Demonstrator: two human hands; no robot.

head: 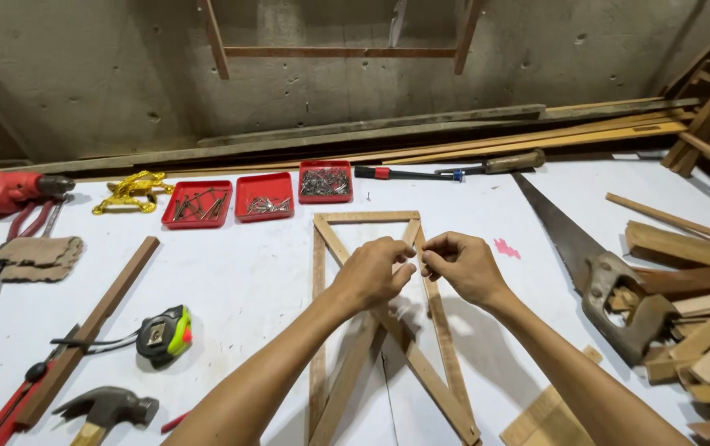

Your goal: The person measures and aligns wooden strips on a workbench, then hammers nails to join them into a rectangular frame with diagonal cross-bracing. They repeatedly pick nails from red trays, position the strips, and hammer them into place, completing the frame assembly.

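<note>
A thin wooden frame of slats lies on the white table, with crossing diagonal slats. My left hand and my right hand hover over its upper middle, fingertips pinched together and nearly touching each other above a slat. Something very small may be between the fingers; it is too small to make out.
Three red trays of nails and screws stand at the back. A handsaw and wood offcuts lie at right. A tape measure, hammer, wooden stick, drill and pliers lie at left. Long planks lean along the concrete wall.
</note>
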